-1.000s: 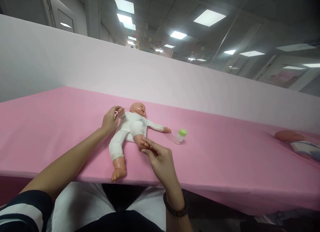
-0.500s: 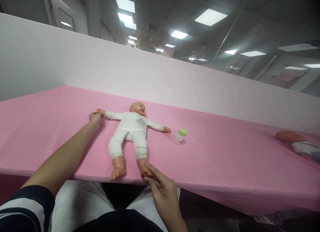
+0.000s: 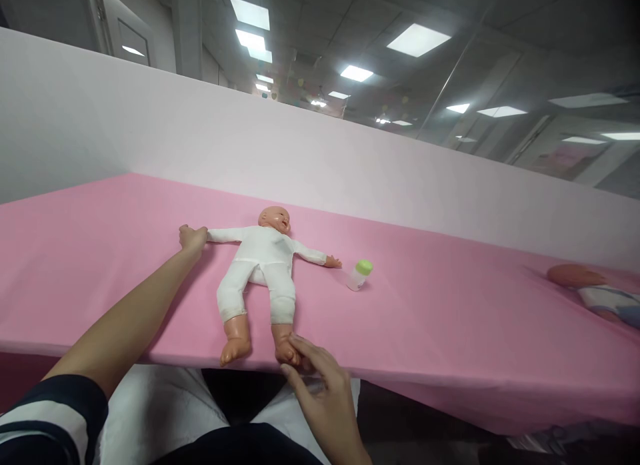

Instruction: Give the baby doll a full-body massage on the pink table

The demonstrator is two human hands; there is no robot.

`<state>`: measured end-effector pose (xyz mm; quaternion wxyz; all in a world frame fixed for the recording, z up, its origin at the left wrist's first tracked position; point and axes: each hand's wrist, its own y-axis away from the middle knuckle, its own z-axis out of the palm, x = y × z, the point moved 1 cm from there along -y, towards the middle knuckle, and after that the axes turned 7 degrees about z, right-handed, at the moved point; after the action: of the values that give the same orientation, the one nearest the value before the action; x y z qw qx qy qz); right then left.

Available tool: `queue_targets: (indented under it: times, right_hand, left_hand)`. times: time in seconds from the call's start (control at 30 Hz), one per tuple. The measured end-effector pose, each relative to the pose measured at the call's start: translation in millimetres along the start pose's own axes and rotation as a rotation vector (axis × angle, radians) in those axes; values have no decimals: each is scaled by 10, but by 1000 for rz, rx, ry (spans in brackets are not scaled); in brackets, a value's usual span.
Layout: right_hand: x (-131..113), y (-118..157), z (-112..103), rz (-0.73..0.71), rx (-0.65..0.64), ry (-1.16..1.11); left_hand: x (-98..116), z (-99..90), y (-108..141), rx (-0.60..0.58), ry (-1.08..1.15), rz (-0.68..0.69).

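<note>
A baby doll [image 3: 265,245] in a white suit lies on its back on the pink-covered table [image 3: 440,318], arms spread and bare feet towards the front edge. My left hand [image 3: 193,238] is closed round the doll's hand at the left, which it hides. My right hand [image 3: 320,378] is at the doll's foot on the right, thumb and fingers apart around it, fingertips against the foot. A small clear bottle with a green cap [image 3: 360,275] stands tilted in view beside the doll's other hand.
A second doll [image 3: 575,275], partly cut off, lies at the far right of the table. Behind the table runs a low white wall [image 3: 320,165] with glass above it. My legs are under the front edge.
My right thumb and fingers have spread apart at the doll's foot. My left hand has closed further over the doll's hand, which showed before.
</note>
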<state>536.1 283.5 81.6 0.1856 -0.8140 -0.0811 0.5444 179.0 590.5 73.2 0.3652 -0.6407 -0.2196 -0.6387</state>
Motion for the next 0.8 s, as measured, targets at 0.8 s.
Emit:
queue_targets:
  times: [0.8]
  right_hand:
    - [453,-2313,630,961,-196,-977]
  left_hand:
    - [947,649,1717,-1141,-900,691]
